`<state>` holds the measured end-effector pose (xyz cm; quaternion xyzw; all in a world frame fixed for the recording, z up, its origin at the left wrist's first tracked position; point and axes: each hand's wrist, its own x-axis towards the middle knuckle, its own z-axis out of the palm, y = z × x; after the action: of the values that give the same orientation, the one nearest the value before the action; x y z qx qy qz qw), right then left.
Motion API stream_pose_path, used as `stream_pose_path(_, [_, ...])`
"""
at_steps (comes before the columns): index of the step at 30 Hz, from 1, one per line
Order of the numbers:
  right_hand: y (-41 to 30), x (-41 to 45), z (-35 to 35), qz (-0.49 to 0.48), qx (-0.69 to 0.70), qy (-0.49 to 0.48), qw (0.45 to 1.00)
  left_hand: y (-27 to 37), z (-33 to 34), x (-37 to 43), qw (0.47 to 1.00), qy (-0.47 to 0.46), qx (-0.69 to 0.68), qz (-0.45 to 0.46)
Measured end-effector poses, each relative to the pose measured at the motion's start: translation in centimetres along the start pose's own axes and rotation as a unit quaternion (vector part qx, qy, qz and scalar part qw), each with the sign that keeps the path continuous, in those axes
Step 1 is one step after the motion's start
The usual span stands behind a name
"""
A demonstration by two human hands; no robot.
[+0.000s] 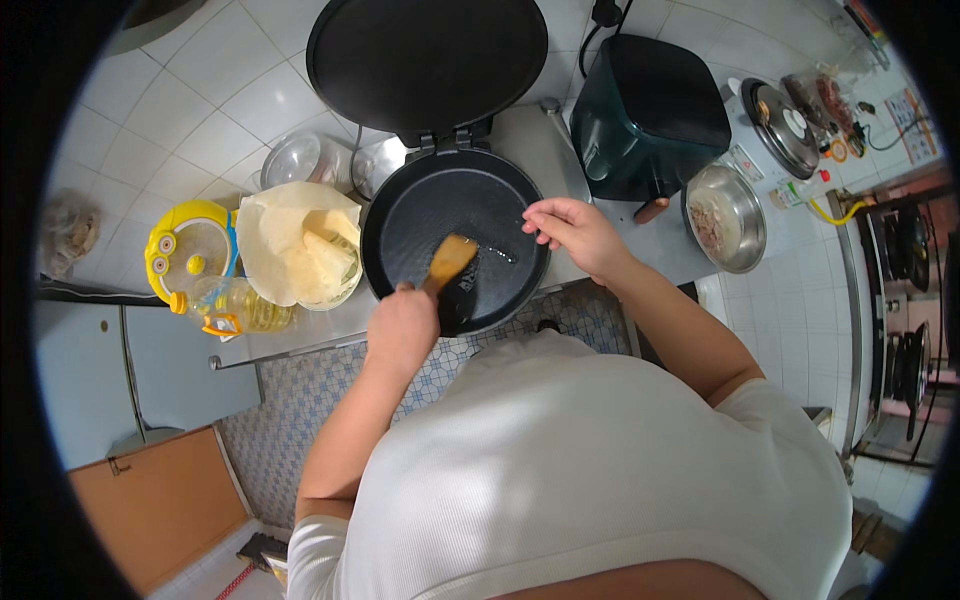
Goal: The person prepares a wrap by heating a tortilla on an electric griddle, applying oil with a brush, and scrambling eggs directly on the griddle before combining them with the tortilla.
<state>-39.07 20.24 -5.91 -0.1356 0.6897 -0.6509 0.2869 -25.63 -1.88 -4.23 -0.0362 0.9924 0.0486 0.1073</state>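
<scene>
A round black electric griddle (420, 195) lies before me with its lid (427, 60) raised at the back. My left hand (403, 326) grips a wooden spatula (451, 259), whose blade rests over the plate near its front. Glossy wet streaks show on the plate beside the blade. Over the griddle's right rim is my right hand (570, 234), fingers curled with the tips close together; whether something tiny is between them I cannot tell. Left of the griddle, thin pale flatbread sheets (277, 240) cover most of a bowl.
Close on the left are a cooking oil bottle (259, 304), a yellow round appliance (196, 244) and a clear lidded container (294, 159). To the right stand a dark green air fryer (637, 120), a steel bowl of raw-looking meat (750, 240) and a rice cooker (772, 131).
</scene>
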Motion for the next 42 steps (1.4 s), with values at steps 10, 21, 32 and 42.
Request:
stream_pose_path(10, [1.2,2.0,-6.6,0.038,0.022,-0.047,0.998,3.1,-3.5,-3.8,0.993,-0.055,0.037,-0.100])
stream_pose_path(21, [1.4,6.0,-5.6,0.015,0.065,-0.146,0.987,4.6,0.9,6.1,0.983,0.052,-0.004,-0.173])
stream_pose_path(32, [2.8,5.7,-6.0,0.037,0.045,-0.143,0.988,8.5,0.4,-1.2,0.985,-0.019,-0.036,-0.166])
stream_pose_path(42, [2.3,4.6,-6.6,0.010,0.043,-0.155,0.987,3.3,-2.6,-1.5,0.982,0.029,-0.007,-0.188])
